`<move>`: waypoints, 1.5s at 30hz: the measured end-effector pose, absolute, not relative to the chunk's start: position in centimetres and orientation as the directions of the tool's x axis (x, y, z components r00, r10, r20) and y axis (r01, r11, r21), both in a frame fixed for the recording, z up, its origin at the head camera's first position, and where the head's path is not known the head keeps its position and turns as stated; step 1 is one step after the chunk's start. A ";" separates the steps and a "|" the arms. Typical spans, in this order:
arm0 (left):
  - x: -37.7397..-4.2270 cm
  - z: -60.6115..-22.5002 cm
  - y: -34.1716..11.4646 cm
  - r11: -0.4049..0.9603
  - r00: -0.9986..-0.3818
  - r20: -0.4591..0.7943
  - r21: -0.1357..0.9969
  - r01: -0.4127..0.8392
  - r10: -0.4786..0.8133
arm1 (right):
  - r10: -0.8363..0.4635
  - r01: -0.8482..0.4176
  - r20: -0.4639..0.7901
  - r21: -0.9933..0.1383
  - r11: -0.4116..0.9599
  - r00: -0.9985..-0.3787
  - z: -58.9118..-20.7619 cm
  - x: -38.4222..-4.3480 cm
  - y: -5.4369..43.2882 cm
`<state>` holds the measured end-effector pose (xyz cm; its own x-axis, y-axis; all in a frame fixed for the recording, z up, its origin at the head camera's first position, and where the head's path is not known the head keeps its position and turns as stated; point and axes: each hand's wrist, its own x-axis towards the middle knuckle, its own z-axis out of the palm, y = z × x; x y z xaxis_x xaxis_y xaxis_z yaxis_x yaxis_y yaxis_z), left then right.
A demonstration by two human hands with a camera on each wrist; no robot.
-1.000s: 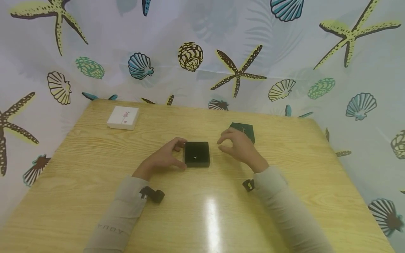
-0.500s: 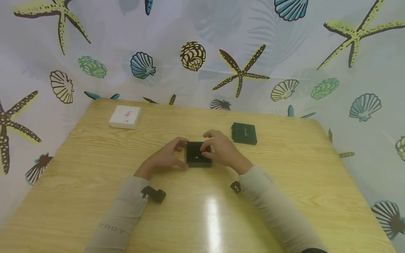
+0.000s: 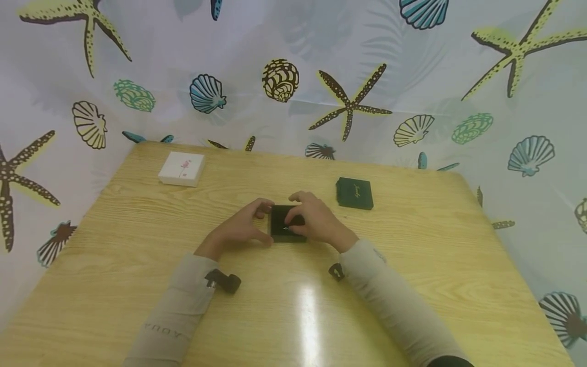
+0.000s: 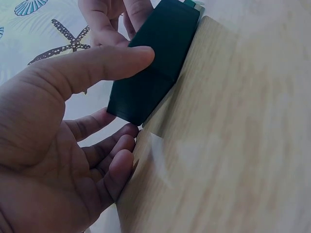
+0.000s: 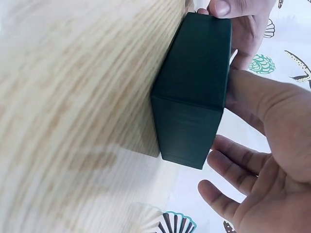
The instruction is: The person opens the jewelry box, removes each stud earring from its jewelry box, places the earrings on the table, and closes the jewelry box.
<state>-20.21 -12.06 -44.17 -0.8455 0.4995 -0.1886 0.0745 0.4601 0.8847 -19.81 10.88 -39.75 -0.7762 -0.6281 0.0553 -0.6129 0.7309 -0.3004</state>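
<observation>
An open dark green jewelry box (image 3: 289, 238) with a black lining stands on the wooden table. My left hand (image 3: 245, 224) holds its left side, the thumb (image 4: 141, 57) on the near wall and a finger at the far corner. A tiny silver piece (image 3: 286, 228), its kind too small to make out, sits on the lining. Over the box, my right hand (image 3: 316, 219) reaches in with thumb and forefinger close together at the silver piece; whether they pinch it is unclear. In the right wrist view the box wall (image 5: 192, 63) hides those fingertips, while the other fingers (image 5: 218, 199) stay outside.
A dark green lid (image 3: 356, 193) with gold lettering lies behind and to the right of the box. At the back left of the table (image 3: 257, 306) is a white box (image 3: 182, 168) with a pink flower print. A shell-patterned cloth (image 3: 238, 46) hangs behind.
My right hand has come left from beside the green lid into the open box, its thumb and forefinger drawing nearer the silver piece. The left hand keeps its hold on the box.
</observation>
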 end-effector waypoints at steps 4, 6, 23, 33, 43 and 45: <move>-20.3 -44.4 -12.0 0.457 -0.843 -0.189 0.886 0.075 0.504 | -0.627 -0.602 0.020 -0.302 0.739 -0.779 -39.9 -19.9 10.8; -20.3 -44.3 -11.9 0.461 -0.843 -0.188 0.884 0.078 0.504 | -0.622 -0.595 0.007 -0.303 0.745 -0.783 -39.9 -19.9 10.8; -20.1 -44.1 -11.9 0.469 -0.844 -0.193 0.880 0.077 0.500 | -0.594 -0.573 -0.047 -0.213 0.791 -0.803 -39.6 -19.7 9.9; -20.1 -44.1 -11.9 0.459 -0.846 -0.192 0.886 0.069 0.497 | -0.576 -0.559 -0.045 -0.193 0.807 -0.816 -39.7 -19.6 9.5; -20.2 -44.0 -12.1 0.451 -0.843 -0.180 0.889 0.082 0.508 | -0.569 -0.558 -0.017 -0.178 0.810 -0.822 -39.7 -19.5 9.5; -20.1 -44.0 -12.1 0.452 -0.842 -0.180 0.888 0.083 0.509 | -0.568 -0.556 -0.018 -0.177 0.812 -0.823 -39.8 -19.5 9.5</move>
<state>-20.15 -12.14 -44.01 -0.8420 0.5085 -0.1800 0.0828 0.4515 0.8884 -19.49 9.53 -39.78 -0.8229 -0.5679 -0.0177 -0.5565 0.8119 -0.1766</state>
